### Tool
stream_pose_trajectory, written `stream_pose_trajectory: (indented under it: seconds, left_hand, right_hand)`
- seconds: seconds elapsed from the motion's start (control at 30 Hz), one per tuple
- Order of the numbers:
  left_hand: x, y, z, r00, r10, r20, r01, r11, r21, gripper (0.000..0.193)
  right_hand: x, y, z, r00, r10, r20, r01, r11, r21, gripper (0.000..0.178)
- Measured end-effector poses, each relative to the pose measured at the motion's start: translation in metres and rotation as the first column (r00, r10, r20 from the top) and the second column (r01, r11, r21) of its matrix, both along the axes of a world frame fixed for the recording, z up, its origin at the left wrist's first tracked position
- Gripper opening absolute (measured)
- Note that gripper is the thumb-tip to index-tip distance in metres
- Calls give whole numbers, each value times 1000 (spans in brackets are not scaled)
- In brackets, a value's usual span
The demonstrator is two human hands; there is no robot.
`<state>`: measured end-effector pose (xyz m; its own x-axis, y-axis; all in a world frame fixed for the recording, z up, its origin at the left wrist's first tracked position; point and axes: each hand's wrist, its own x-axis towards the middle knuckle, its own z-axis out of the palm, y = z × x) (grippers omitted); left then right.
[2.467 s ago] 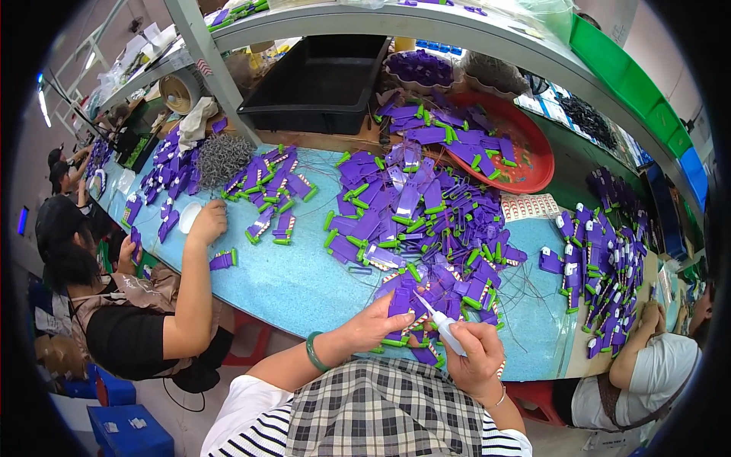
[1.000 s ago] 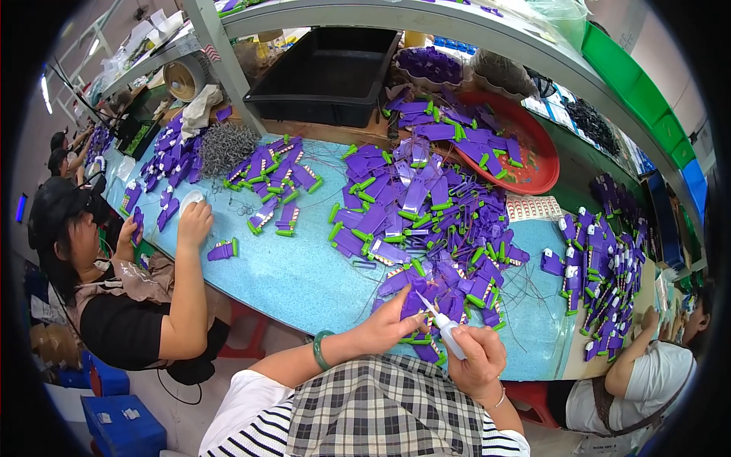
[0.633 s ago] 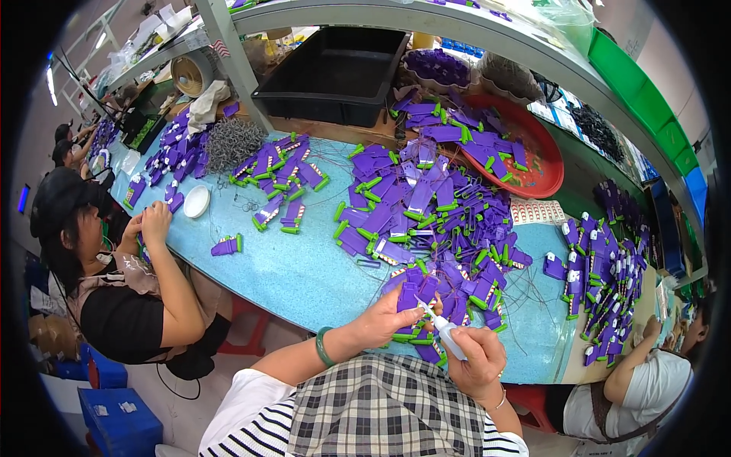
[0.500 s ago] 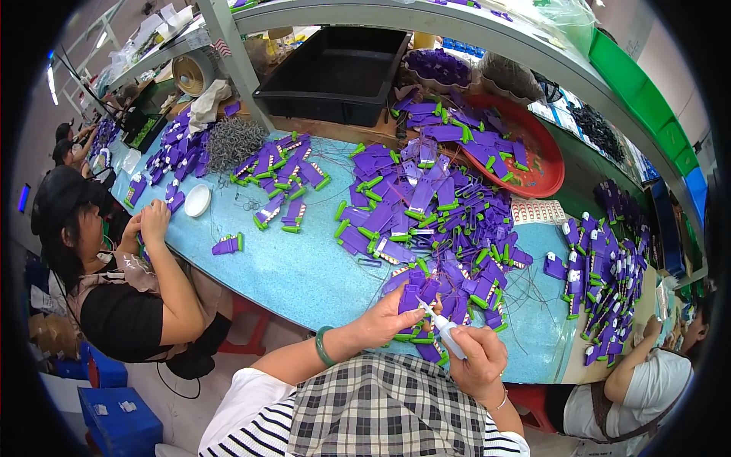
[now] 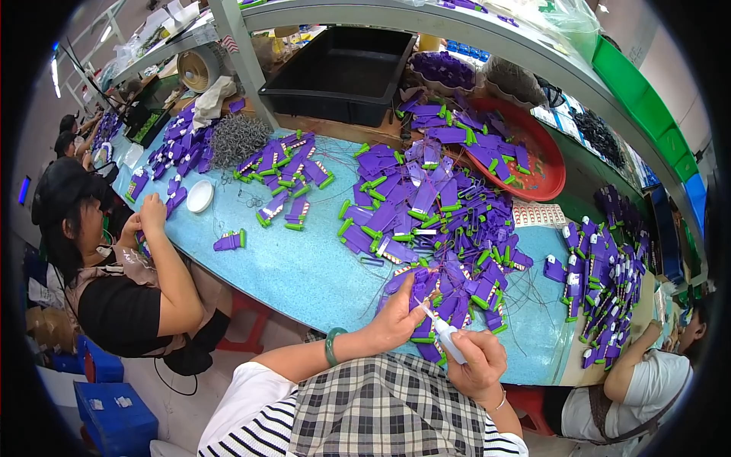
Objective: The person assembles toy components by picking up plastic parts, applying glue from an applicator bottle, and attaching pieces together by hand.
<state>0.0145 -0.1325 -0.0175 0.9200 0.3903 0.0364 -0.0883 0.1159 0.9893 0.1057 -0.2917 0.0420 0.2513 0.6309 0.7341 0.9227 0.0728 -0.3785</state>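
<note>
My right hand [image 5: 480, 361] is wrapped round a small white squeeze bottle [image 5: 450, 342] with a thin pointed nozzle, tilted up and to the left. The nozzle tip comes close to the thumb of my left hand [image 5: 392, 318], which wears a green bangle. Thumb and forefinger of that hand are drawn together; whatever they pinch is hidden or too small to make out. Just beyond both hands lies a large heap of flat purple plastic pieces [image 5: 415, 199] with bright green ends, some with striped stickers. Thin dark wires stick out among them.
Across the blue tabletop [image 5: 285, 259] lie a lone purple piece [image 5: 230, 241], a white dish [image 5: 200, 196] and a pile of grey metal wire parts [image 5: 238, 142]. A black tray [image 5: 339, 72] and red basin [image 5: 552, 175] stand behind. Co-workers sit left [image 5: 122, 305] and right [image 5: 636, 396].
My left hand has turned, its fingers now pointing more upward. The purple piece that showed between its fingers is no longer visible there. The bottle stays nearly in place.
</note>
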Motion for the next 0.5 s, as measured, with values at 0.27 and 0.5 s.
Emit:
stream_pose_trajectory:
  seconds: [0.27, 0.5]
  left_hand:
    - [0, 1, -2, 996, 76, -48, -61, 963, 261, 49]
    - [-1, 1, 5, 989, -53, 141, 122, 831, -542, 34]
  right_hand:
    - [1, -2, -1, 1000, 2, 6, -2, 999, -42, 40]
    - [0, -4, -6, 995, -82, -55, 84, 996, 37, 41]
